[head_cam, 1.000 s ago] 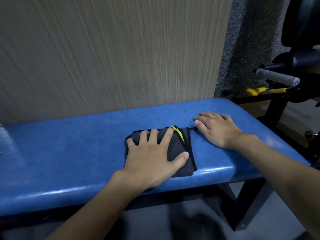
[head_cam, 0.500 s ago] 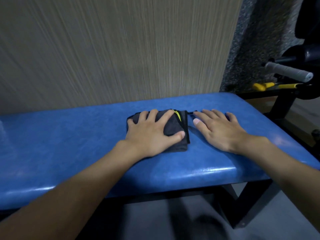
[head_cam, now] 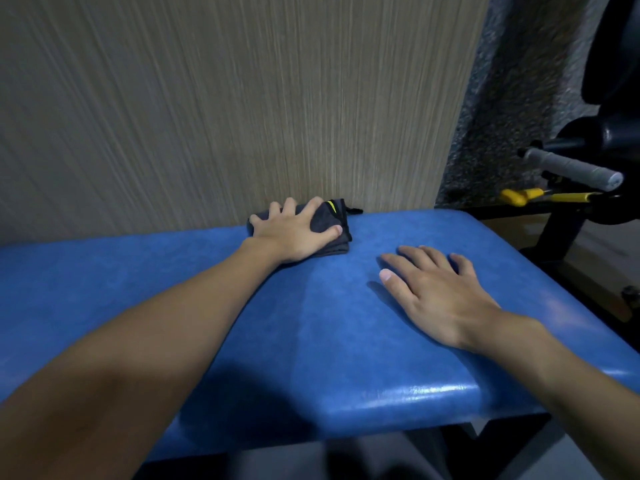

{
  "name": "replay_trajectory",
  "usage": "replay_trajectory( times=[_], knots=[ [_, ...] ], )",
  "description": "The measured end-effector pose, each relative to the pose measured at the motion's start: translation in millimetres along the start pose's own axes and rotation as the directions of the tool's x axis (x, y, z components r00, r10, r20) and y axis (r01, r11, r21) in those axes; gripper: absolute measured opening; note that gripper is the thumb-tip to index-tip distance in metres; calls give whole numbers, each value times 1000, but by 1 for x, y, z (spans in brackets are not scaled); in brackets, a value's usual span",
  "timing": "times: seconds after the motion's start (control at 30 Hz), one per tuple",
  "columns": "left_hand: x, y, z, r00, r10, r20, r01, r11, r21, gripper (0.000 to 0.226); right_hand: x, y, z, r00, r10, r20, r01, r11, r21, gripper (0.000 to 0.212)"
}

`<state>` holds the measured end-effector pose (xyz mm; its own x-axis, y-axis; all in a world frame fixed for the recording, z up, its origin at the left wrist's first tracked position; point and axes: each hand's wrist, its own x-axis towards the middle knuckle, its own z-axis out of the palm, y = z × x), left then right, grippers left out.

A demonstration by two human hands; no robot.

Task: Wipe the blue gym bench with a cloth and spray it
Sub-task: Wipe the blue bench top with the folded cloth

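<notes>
Since the earlier frames the folded dark grey cloth with a yellow stripe has travelled from mid-seat to the far edge of the padded blue vinyl gym bench, up against the wall, with the left hand riding on top of it; the left arm now stretches well out across the seat. The right hand has stayed on the bench, now well apart from the cloth.

Cloth: lies flat on the bench's far edge, its yellow stripe showing past the fingertips; a small dark tab pokes out at its right corner.

Left hand: palm down, fingers spread and pressing on the cloth, thumb along its near side. Not curled round it.

Right hand: flat on the bare blue seat, fingers straight and slightly fanned, holding nothing.

Surroundings: beige wood-grain wall panel directly behind the bench; speckled grey wall surface to its right. Further right, a black metal machine frame carrying a grey-wrapped handle and a yellow-tipped lever.
</notes>
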<state>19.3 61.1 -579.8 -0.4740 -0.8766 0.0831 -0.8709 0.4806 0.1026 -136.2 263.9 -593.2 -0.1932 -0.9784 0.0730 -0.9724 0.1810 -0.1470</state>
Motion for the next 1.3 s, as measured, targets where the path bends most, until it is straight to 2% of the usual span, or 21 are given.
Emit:
replay_trajectory(
  times=[0.3,0.47,0.57,0.7,0.93,1.17,1.3],
  knots=[
    [-105,13,-5,998,44,37,-46,997,57,83,0,1,0,1000,20,-7,-20,999,39,62],
    [-191,20,-9,993,108,-38,-105,991,86,83,-5,1,-3,999,18,-41,-14,996,84,65],
    [-214,18,-15,991,129,-34,-126,989,83,85,-7,0,-4,999,16,-39,-13,998,64,63],
    [-196,18,-20,996,86,-36,-85,996,9,81,-6,-2,-8,999,16,-46,-14,998,60,64],
    [-156,15,-3,996,81,-42,-82,997,-11,71,9,-9,-9,998,8,-64,2,989,147,65],
    [-66,3,0,999,44,-26,-45,999,-30,64,19,-9,1,999,-24,21,24,1000,-6,65],
    [-12,-2,-1,1000,-6,-2,6,999,-34,64,19,-9,2,999,-34,26,35,999,-7,69]
  ],
)
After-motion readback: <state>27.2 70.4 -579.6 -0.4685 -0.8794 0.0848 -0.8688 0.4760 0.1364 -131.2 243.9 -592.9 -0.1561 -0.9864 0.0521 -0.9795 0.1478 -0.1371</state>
